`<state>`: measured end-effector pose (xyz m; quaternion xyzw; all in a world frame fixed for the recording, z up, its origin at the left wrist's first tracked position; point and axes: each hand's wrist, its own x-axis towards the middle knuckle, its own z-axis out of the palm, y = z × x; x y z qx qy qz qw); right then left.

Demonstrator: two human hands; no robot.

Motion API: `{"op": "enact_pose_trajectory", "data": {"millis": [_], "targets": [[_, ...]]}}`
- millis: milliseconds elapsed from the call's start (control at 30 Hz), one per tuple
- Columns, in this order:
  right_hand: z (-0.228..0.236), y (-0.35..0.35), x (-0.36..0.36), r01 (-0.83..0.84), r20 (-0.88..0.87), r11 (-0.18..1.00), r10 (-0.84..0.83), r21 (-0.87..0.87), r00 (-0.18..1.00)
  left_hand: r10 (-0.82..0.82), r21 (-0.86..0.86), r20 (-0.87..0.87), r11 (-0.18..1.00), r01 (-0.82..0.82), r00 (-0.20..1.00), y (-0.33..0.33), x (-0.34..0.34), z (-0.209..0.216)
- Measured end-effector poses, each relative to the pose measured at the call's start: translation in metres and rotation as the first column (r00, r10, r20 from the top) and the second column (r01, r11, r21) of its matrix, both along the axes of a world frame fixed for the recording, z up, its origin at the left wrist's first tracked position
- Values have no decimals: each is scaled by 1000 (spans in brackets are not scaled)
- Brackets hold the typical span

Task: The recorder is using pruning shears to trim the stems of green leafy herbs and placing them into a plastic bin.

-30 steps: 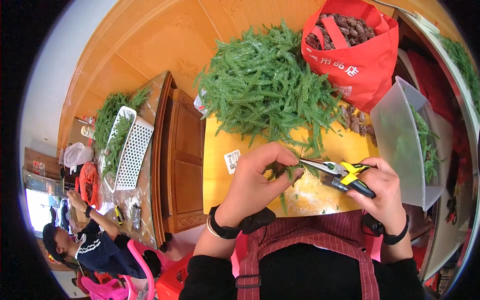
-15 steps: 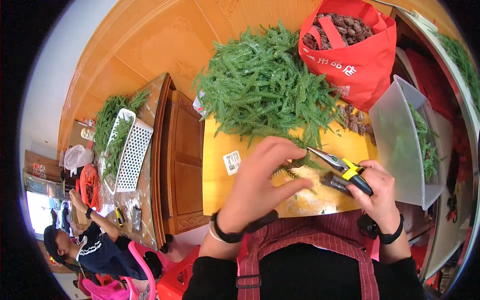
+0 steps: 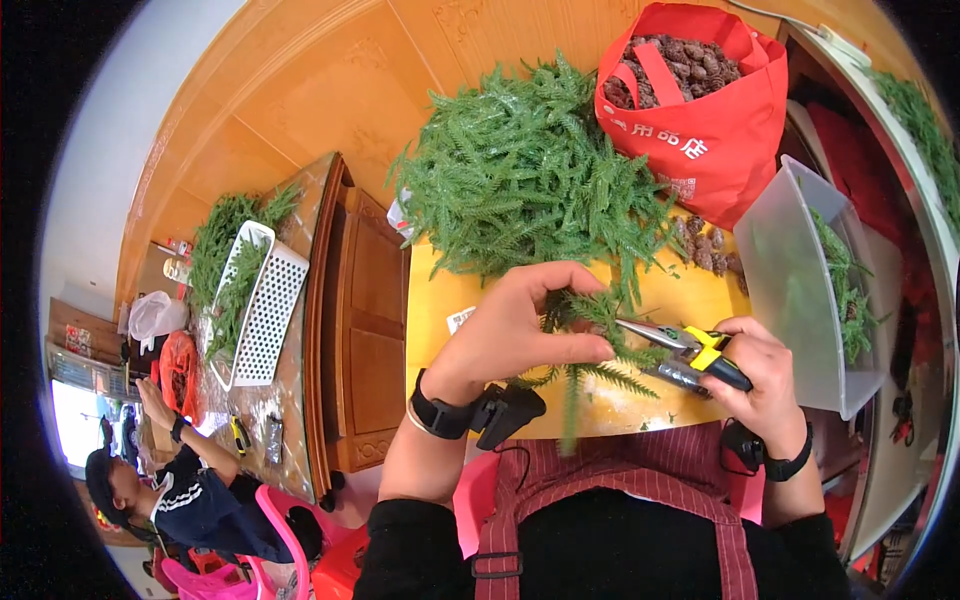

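My left hand (image 3: 525, 325) is closed around a green artificial pine sprig (image 3: 600, 320), whose fronds hang below the fingers. In my right hand (image 3: 755, 370) are pliers (image 3: 700, 350) with yellow and black handles. Their metal jaws reach to the sprig beside my left fingertips; whether they grip a stem I cannot tell. Beneath both hands is the yellow tabletop (image 3: 660, 410). A small dark packet (image 3: 682, 376) lies under the pliers. Just beyond my hands rises a big heap of green pine sprigs (image 3: 530, 170).
A red bag (image 3: 700, 150) of pine cones stands at the back right, with loose pine cones (image 3: 705, 245) before it. Right of the table is a translucent bin (image 3: 800, 290) holding greenery. A co-worker (image 3: 200, 500) sits at the left by another table with a white perforated basket (image 3: 270, 310).
My left hand has turned and closed on the sprig, whose fronds now spread lower. The pliers stay close to it, moved slightly.
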<state>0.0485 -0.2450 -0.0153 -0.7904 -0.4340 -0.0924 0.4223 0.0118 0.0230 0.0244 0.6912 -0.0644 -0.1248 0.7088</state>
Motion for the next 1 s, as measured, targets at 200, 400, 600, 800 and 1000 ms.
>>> {"op": "enact_pose_trajectory", "data": {"millis": [200,400,600,800,1000], "targets": [[-4,3,-1,39,-66,999,-37,16,997,189,345,171,908,-239,967,-9,-8,5],[0,2,-1,1,-154,999,-8,-41,988,236,131,361,945,-300,902,-14,-6,-15],[1,5,-4,87,-144,996,-90,-33,985,218,359,677,736,-574,703,-28,-12,-17],[3,5,-6,77,-154,996,-83,-44,985,393,242,443,813,-530,805,-35,-15,-4],[-4,2,-3,54,-102,998,-57,-30,993,188,220,326,938,-268,926,-21,-10,-9]]}}
